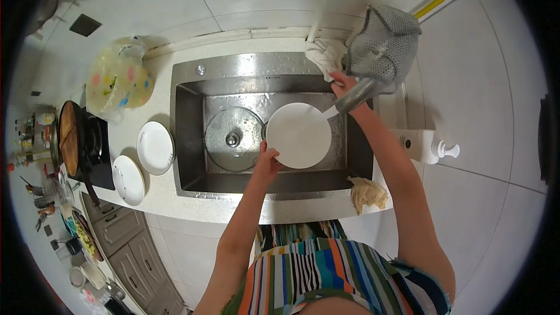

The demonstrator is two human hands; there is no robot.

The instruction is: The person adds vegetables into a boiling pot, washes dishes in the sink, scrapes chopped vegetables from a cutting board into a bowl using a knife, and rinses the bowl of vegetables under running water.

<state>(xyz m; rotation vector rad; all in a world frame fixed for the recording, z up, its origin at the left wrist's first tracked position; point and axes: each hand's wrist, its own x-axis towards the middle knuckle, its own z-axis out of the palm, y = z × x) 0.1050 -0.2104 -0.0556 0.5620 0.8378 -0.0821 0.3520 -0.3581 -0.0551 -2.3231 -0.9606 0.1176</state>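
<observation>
My left hand (pixel 267 162) grips the lower left rim of a white plate (pixel 298 136), thumb on top, over the steel sink (pixel 189 166). My right hand (pixel 344 84) reaches up beside the faucet (pixel 357 94), its fingers closed at the lower end of a white cloth (pixel 325 55). Part of that hand is hidden behind the faucet. From the spout's tip a pale streak runs to the plate's edge; I cannot tell if it is water. A glass pot lid (pixel 234 138) with a round knob lies in the sink, left of the plate.
Grey mesh cloth (pixel 385 46) drapes over the faucet. On the left counter are two white plates (pixel 155 147) (pixel 128 179) and a dotted plastic bag (pixel 119 79). A crumpled tan cloth (pixel 368 194) lies at the sink's front right corner, near a pump bottle (pixel 420 144).
</observation>
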